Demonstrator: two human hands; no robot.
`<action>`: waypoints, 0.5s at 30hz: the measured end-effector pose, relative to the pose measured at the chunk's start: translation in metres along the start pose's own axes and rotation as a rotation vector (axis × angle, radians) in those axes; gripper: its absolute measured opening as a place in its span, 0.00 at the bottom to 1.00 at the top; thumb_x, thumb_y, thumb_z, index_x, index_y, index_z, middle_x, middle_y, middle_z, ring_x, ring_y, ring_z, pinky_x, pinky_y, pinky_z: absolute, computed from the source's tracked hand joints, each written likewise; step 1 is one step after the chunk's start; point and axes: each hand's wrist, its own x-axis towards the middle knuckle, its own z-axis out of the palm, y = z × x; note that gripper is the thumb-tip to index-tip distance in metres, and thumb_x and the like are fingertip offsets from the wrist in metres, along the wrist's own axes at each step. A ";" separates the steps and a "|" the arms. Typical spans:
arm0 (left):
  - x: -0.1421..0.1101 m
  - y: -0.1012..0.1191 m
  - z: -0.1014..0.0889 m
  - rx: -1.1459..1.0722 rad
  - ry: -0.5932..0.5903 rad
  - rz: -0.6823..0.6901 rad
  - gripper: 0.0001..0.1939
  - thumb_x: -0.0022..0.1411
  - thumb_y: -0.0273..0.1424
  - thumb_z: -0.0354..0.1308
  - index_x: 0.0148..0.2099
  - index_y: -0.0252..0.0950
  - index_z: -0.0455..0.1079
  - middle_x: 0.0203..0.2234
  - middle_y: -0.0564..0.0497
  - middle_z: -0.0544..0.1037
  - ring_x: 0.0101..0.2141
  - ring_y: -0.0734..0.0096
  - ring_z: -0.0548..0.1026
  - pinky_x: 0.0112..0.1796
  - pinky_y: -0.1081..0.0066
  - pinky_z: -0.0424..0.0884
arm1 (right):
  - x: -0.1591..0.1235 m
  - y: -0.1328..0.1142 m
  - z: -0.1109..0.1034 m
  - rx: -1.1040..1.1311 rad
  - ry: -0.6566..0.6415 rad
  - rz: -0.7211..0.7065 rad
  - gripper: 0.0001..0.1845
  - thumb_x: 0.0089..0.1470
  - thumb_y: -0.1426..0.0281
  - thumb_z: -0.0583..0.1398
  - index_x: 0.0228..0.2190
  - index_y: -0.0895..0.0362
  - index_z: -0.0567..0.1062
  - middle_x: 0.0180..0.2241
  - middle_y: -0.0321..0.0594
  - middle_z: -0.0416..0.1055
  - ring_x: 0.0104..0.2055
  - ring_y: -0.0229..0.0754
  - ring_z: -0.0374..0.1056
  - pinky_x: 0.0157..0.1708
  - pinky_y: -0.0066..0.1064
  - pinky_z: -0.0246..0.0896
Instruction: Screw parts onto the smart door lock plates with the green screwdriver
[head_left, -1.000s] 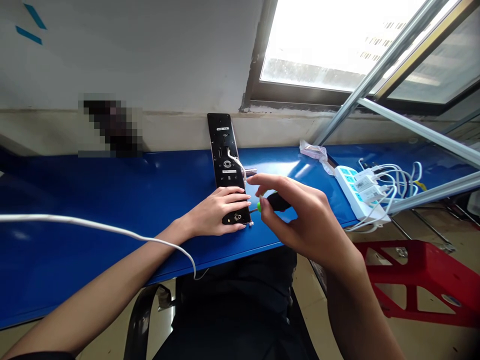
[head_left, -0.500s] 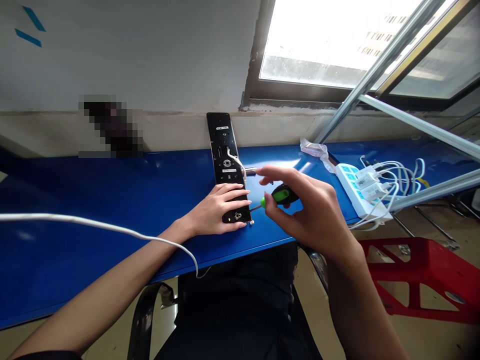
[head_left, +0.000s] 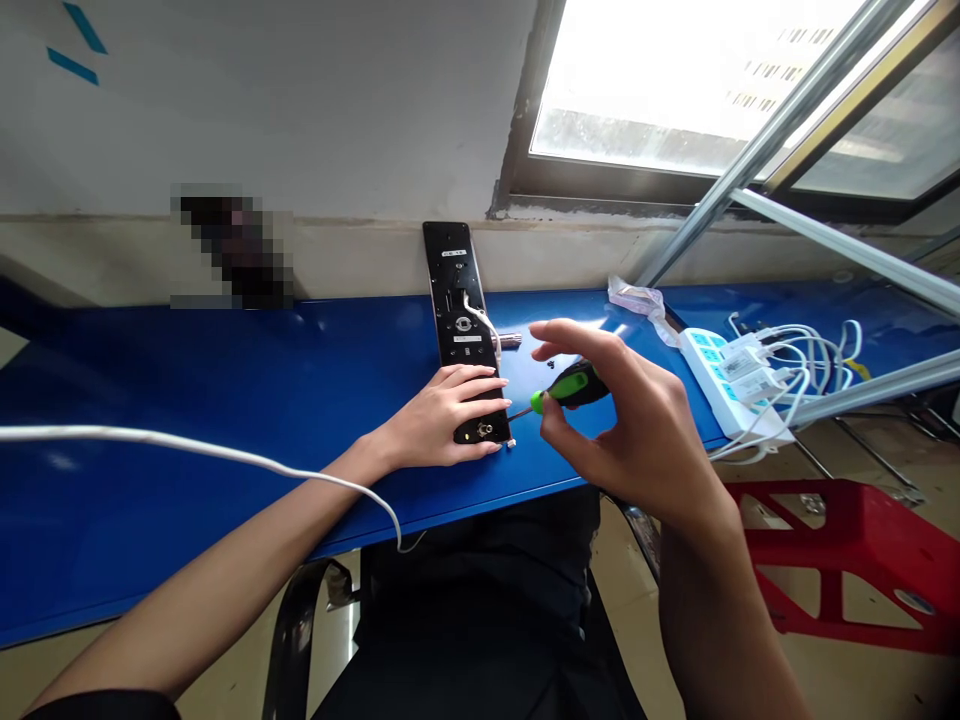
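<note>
Moved: your right hand (head_left: 637, 430) has rolled the screwdriver (head_left: 574, 388), more green showing.
Hands: apart; right pinches the screwdriver, tip just beside the lock panel (head_left: 459, 300); your left hand (head_left: 442, 415) lies flat on it.
Panel: far side, leaning on the wall (head_left: 322, 110), foot on the bench (head_left: 187, 400).

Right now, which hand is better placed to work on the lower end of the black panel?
Right, probably. The right hand holds the screwdriver, its tip close to the lower end of the panel. The left hand lies across that end, pressing on the panel, so it looks committed to steadying it.
</note>
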 end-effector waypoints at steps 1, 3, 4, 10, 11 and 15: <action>0.000 0.000 0.000 -0.001 0.004 0.002 0.27 0.67 0.43 0.65 0.65 0.39 0.72 0.65 0.43 0.73 0.69 0.47 0.63 0.66 0.46 0.59 | 0.000 -0.001 0.001 -0.004 0.003 -0.003 0.32 0.58 0.78 0.62 0.62 0.50 0.68 0.49 0.40 0.78 0.39 0.40 0.75 0.40 0.35 0.75; 0.000 0.000 0.000 -0.002 0.002 0.002 0.26 0.67 0.43 0.65 0.64 0.40 0.73 0.65 0.43 0.73 0.69 0.46 0.63 0.66 0.46 0.60 | 0.000 -0.001 0.002 -0.024 0.014 0.005 0.30 0.58 0.77 0.63 0.60 0.50 0.69 0.48 0.39 0.78 0.36 0.38 0.74 0.37 0.34 0.74; 0.000 0.000 0.000 -0.002 -0.003 0.000 0.26 0.68 0.43 0.65 0.64 0.41 0.73 0.65 0.43 0.73 0.69 0.46 0.63 0.66 0.46 0.60 | 0.000 -0.001 0.003 -0.039 0.027 0.009 0.28 0.59 0.75 0.64 0.59 0.50 0.70 0.46 0.38 0.79 0.33 0.37 0.73 0.35 0.33 0.73; 0.001 0.001 -0.001 -0.009 -0.008 -0.002 0.27 0.68 0.43 0.64 0.65 0.41 0.72 0.65 0.42 0.73 0.69 0.46 0.63 0.66 0.45 0.59 | 0.001 0.000 0.006 -0.074 0.099 0.024 0.19 0.62 0.75 0.63 0.53 0.50 0.73 0.42 0.36 0.79 0.29 0.34 0.70 0.30 0.30 0.72; 0.001 0.001 -0.001 -0.014 -0.005 0.000 0.27 0.68 0.42 0.65 0.66 0.41 0.72 0.65 0.43 0.72 0.69 0.46 0.63 0.66 0.45 0.59 | 0.000 0.000 0.006 -0.065 0.100 0.032 0.21 0.61 0.76 0.63 0.54 0.50 0.72 0.44 0.37 0.79 0.30 0.35 0.71 0.32 0.32 0.73; 0.001 0.001 -0.001 -0.007 0.000 0.004 0.27 0.67 0.42 0.65 0.65 0.39 0.72 0.65 0.42 0.73 0.68 0.47 0.63 0.66 0.45 0.60 | -0.002 -0.001 0.006 -0.029 0.100 0.045 0.30 0.56 0.78 0.62 0.58 0.48 0.68 0.49 0.41 0.78 0.35 0.41 0.75 0.39 0.39 0.77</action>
